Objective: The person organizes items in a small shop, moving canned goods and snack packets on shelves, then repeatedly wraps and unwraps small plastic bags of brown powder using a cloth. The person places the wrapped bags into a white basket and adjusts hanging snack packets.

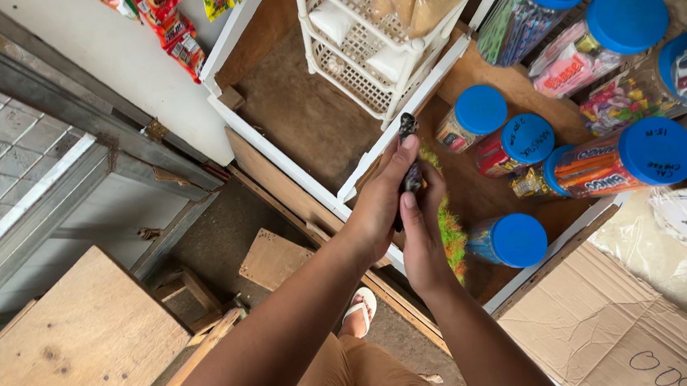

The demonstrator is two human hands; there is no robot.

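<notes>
Head view: we see both our hands meet above the edge of a wooden shelf (pixel 482 194). Our left hand (pixel 379 202) closes its grip around a small dark packet (pixel 412 172), whose top end sticks up past the thumb. Our right hand (pixel 422 236) pinches the packet's lower part with its fingers shut on it. Just right of the hands lie clear jars with blue lids (pixel 527 139) on their sides. A white plastic rack (pixel 362 53) stands behind, holding bags.
</notes>
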